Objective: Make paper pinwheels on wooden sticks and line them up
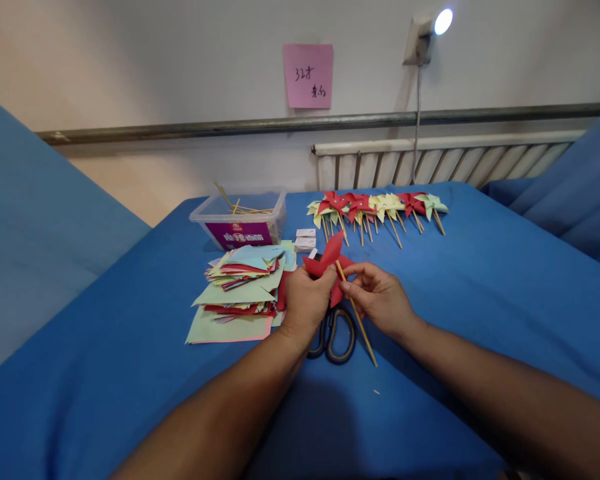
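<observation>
A red paper pinwheel (333, 252) is pinched in my left hand (305, 300), its folded blades rising above the fingers. A thin wooden stick (363, 330) slants from the pinwheel down toward the right. My right hand (380, 297) has its thumb and fingers closed at the stick's upper part, by the pinwheel's right side. Below the pinwheel lie scissors (341, 337) with dark handles; their blades are mostly hidden. Left of my left hand sits a layered stack of coloured paper pieces (240, 293), green, red, yellow and blue.
A clear plastic box (275, 217) with sticks (245, 210) stands behind the paper stack. Two small white boxes (305, 241) are beside it. Several finished pinwheels (357, 207) lie in a row at the back right. Blue cloth (455, 293) covers the table, before a wall and radiator (450, 163).
</observation>
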A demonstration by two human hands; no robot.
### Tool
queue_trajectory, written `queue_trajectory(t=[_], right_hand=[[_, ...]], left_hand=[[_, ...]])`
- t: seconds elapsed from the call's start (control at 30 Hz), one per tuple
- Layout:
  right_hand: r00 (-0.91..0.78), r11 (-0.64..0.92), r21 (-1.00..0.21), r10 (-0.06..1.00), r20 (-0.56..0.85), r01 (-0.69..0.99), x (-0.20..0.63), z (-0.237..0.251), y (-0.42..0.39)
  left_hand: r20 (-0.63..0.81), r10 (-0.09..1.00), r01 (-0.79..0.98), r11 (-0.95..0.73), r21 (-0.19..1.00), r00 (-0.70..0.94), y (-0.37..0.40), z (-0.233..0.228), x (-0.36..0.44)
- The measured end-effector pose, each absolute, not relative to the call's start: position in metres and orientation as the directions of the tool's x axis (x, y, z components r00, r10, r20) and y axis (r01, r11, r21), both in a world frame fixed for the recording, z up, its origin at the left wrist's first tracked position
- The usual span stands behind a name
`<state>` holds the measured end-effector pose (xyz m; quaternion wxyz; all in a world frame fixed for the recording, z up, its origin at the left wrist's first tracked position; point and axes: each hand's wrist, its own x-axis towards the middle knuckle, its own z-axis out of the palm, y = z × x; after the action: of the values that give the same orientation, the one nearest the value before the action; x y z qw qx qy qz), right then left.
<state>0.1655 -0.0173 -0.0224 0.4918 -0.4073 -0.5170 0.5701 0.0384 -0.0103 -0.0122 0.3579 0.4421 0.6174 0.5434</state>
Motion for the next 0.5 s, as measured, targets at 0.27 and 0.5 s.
queue_trajectory(t=[0.27,0.5], right_hand=[[-0.168,0.022,-0.992,0.985,0.044,-0.127,0.1647,-0.0199,-0.0166],[-0.175,0.014,-0.993,0.984,0.034,-0.117,0.1654,-0.0201,-0.0165]], left_hand=[[0.052,0.933,0.197,0.020,0.980,-0.355,-0.0107,-0.0116,0.0378],[0.067,0.929,0.189,0.004,0.982,-0.364,-0.0118,-0.0104,0.0376]])
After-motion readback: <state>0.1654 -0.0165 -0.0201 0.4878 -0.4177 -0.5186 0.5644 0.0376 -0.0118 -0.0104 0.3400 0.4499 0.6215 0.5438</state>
